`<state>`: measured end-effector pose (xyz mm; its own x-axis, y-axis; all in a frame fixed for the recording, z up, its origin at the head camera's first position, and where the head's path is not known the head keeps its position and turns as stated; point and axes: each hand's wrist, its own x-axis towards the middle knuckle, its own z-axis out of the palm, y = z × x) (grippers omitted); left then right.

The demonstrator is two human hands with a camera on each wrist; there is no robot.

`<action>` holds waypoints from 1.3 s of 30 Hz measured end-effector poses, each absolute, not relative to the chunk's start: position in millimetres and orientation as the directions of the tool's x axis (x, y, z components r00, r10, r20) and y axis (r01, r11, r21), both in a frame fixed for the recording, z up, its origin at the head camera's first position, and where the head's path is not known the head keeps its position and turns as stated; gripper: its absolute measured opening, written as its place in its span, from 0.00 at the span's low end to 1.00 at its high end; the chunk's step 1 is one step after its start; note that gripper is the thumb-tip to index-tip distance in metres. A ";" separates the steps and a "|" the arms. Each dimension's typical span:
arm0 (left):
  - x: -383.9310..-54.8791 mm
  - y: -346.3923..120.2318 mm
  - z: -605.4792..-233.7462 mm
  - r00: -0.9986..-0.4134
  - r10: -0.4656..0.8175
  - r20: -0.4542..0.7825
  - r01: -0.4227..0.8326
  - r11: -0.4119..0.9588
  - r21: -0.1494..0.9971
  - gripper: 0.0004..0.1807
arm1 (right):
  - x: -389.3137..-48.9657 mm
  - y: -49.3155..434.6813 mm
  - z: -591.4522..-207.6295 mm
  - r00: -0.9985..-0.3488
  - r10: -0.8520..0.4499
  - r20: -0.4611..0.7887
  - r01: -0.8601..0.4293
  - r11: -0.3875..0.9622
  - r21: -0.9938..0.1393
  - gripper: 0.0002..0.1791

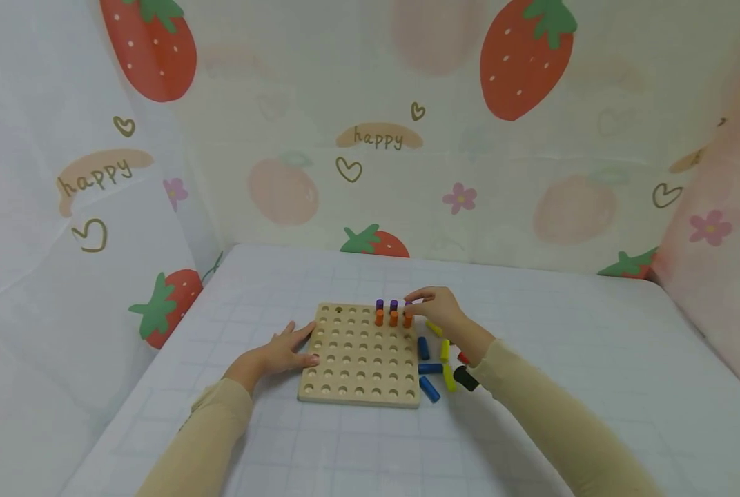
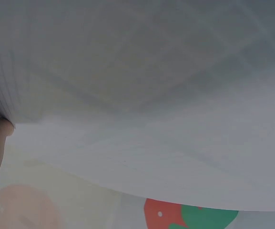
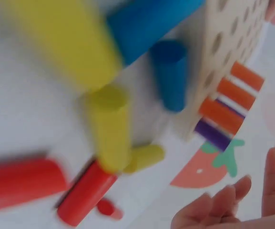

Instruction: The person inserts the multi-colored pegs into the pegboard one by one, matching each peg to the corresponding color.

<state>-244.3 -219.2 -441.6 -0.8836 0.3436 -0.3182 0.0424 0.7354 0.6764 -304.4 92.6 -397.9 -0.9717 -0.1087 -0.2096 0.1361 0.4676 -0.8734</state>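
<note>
A square wooden pegboard with rows of holes lies on the table. At its back right, 3 orange pegs stand upright, with purple pegs in the row behind. My left hand rests at the board's left side, fingers and thumb extended, touching its edge; only a bit of it shows in the left wrist view. Over the back right corner hovers my right hand, its fingertips right by the rightmost purple peg. The right wrist view shows those fingers apart from the purple peg, holding nothing.
Right of the board lie loose pegs: blue pegs, yellow pegs, red pegs and a black piece beside the right sleeve. A patterned cloth backdrop rises behind the table and along both sides.
</note>
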 end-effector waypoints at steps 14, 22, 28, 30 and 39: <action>-244.1 -221.2 -442.2 -0.884 0.346 -0.314 0.053 0.743 0.668 0.49 | -302.7 136.5 -418.5 -0.930 -0.249 -0.272 0.048 0.650 -0.758 0.20; -244.5 -219.7 -443.0 -0.883 0.341 -0.324 0.043 0.743 0.668 0.50 | -300.0 142.7 -429.8 -0.917 -0.293 -0.271 -0.022 0.714 -0.700 0.20; -245.0 -218.3 -443.8 -0.883 0.341 -0.321 0.043 0.741 0.670 0.50 | -299.8 142.5 -433.7 -0.913 -0.306 -0.269 -0.064 0.759 -0.648 0.20; -245.1 -218.2 -444.7 -0.885 0.331 -0.327 0.034 0.747 0.664 0.50 | -300.0 142.1 -434.2 -0.911 -0.309 -0.272 -0.065 0.760 -0.646 0.21; -243.5 -217.4 -442.5 -0.885 0.335 -0.324 0.039 0.746 0.664 0.49 | -300.7 138.6 -438.4 -0.912 -0.301 -0.277 -0.079 0.793 -0.604 0.22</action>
<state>-243.5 -217.4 -442.5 -0.8849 0.3345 -0.3242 0.0388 0.7464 0.6643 -300.7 138.6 -438.4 -0.9125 -0.3014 -0.2767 -0.0786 0.7929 -0.6043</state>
